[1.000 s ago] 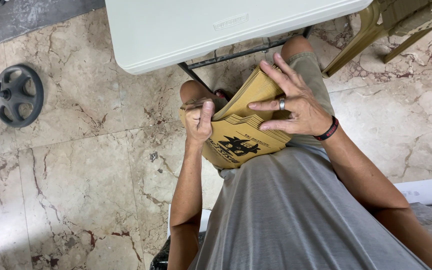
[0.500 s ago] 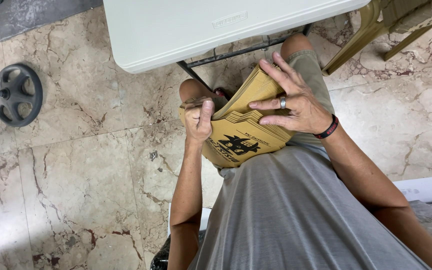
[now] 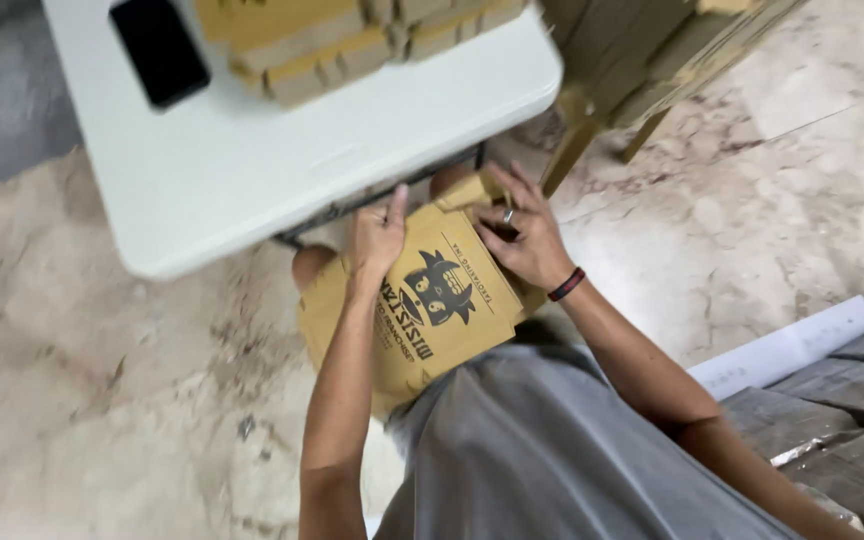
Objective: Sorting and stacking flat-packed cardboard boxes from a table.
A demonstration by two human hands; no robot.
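A flat cardboard box (image 3: 432,310) with a black printed figure is being gripped at centre frame: the left hand (image 3: 377,238) is being curled over its upper edge, while the right hand (image 3: 524,240), ringed, is being pressed half-open on a folded flap. Above, a white table (image 3: 252,150) is being loaded with stacked boxes (image 3: 352,45) and a dark phone (image 3: 159,50).
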